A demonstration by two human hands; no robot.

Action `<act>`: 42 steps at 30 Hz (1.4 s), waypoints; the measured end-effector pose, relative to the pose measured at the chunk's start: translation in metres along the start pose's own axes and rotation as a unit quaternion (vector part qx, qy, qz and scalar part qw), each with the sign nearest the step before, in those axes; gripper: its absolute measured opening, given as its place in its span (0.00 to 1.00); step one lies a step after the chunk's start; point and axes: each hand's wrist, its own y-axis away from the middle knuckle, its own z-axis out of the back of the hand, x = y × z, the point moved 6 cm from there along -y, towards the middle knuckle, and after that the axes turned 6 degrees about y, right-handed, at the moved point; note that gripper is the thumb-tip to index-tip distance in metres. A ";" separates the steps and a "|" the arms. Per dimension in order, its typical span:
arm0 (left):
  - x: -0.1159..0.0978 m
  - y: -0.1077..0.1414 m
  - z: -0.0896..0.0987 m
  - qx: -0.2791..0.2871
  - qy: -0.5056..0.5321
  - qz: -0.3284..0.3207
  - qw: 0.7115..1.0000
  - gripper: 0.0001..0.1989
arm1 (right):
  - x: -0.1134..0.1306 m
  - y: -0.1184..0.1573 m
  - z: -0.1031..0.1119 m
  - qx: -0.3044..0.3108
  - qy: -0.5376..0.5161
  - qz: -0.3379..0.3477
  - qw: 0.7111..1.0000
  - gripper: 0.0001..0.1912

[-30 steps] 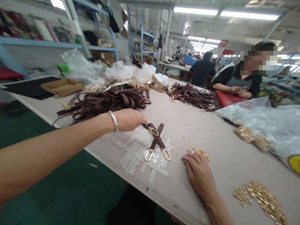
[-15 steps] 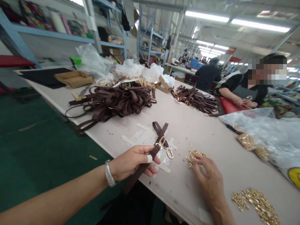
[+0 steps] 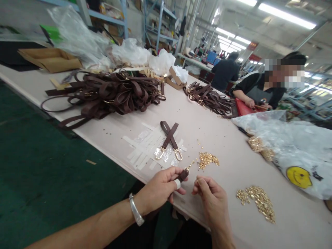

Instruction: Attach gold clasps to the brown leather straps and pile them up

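Observation:
My left hand (image 3: 166, 185), with white tape on one finger, grips the end of a brown strap (image 3: 184, 175) near the table's front edge. Just to its right, my right hand (image 3: 209, 190) is pinched on a tiny gold piece (image 3: 197, 180). Beyond the hands, a crossed brown strap (image 3: 169, 135) with two gold oval clasps lies on strips of white tape (image 3: 141, 147). A small heap of gold pieces (image 3: 206, 159) is above my right hand, and a larger gold heap (image 3: 260, 200) lies farther right.
A big pile of brown straps (image 3: 114, 91) is at the back left, a second strap pile (image 3: 210, 98) farther back. Plastic bags (image 3: 298, 145) lie on the right. An open cardboard box (image 3: 52, 59) stands at the left. A person (image 3: 259, 86) works across the table with something red.
My right hand has left the small gold heap and come close to my left hand, its fingers pinched. The held strap end has moved down, away from the crossed strap. The view has shifted.

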 end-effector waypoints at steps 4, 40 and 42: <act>0.003 -0.004 -0.011 0.015 -0.016 -0.011 1.000 0.14 | -0.002 0.010 -0.009 0.011 -0.067 -0.040 0.997 0.15; 0.000 0.005 0.000 -0.048 -0.140 0.033 0.988 0.24 | 0.008 0.038 0.118 -0.209 0.496 0.118 0.835 0.10; 0.001 0.007 0.002 -0.057 -0.129 0.052 0.989 0.24 | -0.002 0.038 0.146 -0.217 0.544 0.112 0.803 0.10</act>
